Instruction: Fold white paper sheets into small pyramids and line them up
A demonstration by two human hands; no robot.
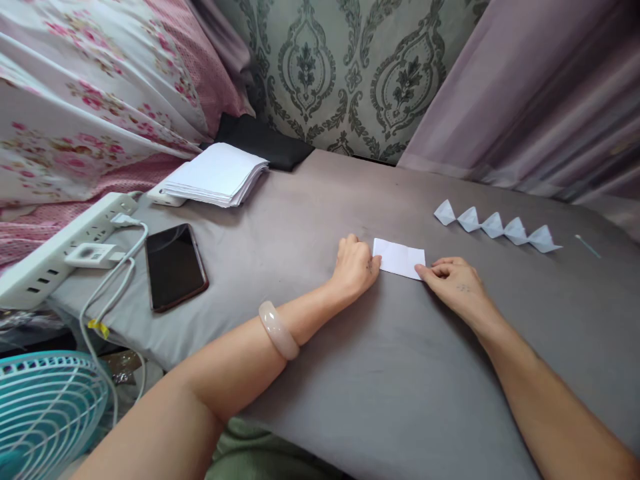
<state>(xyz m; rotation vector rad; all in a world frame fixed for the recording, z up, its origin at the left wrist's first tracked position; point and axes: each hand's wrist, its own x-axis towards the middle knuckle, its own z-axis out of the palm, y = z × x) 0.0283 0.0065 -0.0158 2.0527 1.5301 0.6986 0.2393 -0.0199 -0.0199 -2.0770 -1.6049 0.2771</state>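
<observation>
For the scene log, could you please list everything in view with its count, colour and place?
paper: 1, white, folded flat on the cloth between both hands
folded shapes: 5, white, a row to the right, behind the paper
sheet stack: 1, white, back left
phone: 1, black, screen up, left
power strip: 1, white, left edge, white cables plugged in
fan: 1, teal, lower left corner
cloth: 1, grey, covers the surface
thin stick: 1, pale, far right
bangle: 1, pale pink, left wrist
left hand: touches the paper's left end
right hand: presses its right end
</observation>
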